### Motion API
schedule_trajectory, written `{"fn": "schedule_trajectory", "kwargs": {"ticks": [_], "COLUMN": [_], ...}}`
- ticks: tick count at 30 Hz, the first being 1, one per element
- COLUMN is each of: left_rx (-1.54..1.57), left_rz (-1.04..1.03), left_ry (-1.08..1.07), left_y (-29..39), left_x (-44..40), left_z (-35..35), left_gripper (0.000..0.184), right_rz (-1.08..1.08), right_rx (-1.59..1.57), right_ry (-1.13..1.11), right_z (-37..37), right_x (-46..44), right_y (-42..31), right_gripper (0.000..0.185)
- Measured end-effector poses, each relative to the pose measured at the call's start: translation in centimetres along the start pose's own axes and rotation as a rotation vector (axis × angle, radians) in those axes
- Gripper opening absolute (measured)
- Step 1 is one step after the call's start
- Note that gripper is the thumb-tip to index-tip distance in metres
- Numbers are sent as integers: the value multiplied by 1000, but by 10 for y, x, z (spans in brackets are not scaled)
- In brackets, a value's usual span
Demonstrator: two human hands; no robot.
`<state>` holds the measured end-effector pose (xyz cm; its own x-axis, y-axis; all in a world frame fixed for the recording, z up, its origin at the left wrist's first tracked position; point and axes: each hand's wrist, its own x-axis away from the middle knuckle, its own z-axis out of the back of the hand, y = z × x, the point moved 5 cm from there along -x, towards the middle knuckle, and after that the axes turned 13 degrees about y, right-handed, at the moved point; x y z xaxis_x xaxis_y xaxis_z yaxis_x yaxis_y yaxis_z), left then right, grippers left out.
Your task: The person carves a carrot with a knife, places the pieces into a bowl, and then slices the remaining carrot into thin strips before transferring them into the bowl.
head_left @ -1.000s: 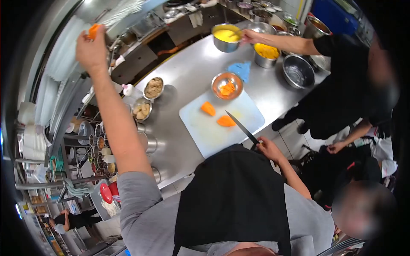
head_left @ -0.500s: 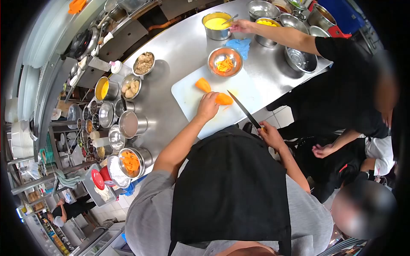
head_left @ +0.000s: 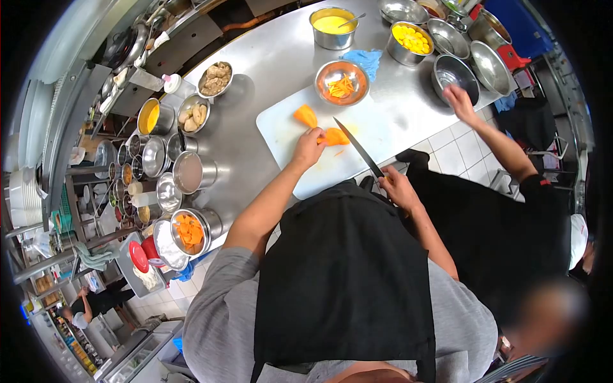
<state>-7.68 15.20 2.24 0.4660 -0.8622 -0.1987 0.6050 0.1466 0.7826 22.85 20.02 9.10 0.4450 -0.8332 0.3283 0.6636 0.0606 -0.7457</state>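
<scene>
On the white cutting board [head_left: 287,137] lie two orange pieces. My left hand [head_left: 310,148] has its fingertips pressed on the nearer orange piece [head_left: 336,136]. The other orange piece [head_left: 305,115] sits just beyond my fingers. My right hand [head_left: 397,185] is wrapped round the handle of a long knife [head_left: 359,148]; its blade slants over the board, tip near the orange piece. A metal bowl [head_left: 342,83] with orange strips stands at the board's far edge.
A pot of yellow liquid [head_left: 333,27], a blue cloth [head_left: 364,62] and a bowl of yellow pieces [head_left: 410,43] stand beyond. Bowls of food and pots line the left side. At the right, a co-worker's hand [head_left: 461,102] is over a dark bowl [head_left: 455,75].
My left hand has come down from the upper left, where it held an orange piece, to the piece on the board. The co-worker's hand has left the yellow pot and moved right.
</scene>
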Motion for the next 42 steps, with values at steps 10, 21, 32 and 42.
{"fn": "schedule_trajectory", "kwargs": {"ticks": [10, 21, 32, 42], "left_rx": [54, 212, -66, -260], "left_rz": [243, 470, 107, -182], "left_ry": [36, 98, 175, 156], "left_y": [-27, -58, -11, 2], "left_x": [-14, 3, 59, 56], "left_z": [1, 33, 46, 46], "left_gripper": [23, 24, 35, 29], "right_rz": [24, 87, 187, 562], "right_rx": [12, 114, 135, 318], "right_ry": [21, -121, -260, -186], "right_z": [-8, -5, -39, -84], "right_x": [-20, -22, -40, -51], "right_y": [-6, -26, -6, -42], "right_gripper": [34, 30, 31, 32]}}
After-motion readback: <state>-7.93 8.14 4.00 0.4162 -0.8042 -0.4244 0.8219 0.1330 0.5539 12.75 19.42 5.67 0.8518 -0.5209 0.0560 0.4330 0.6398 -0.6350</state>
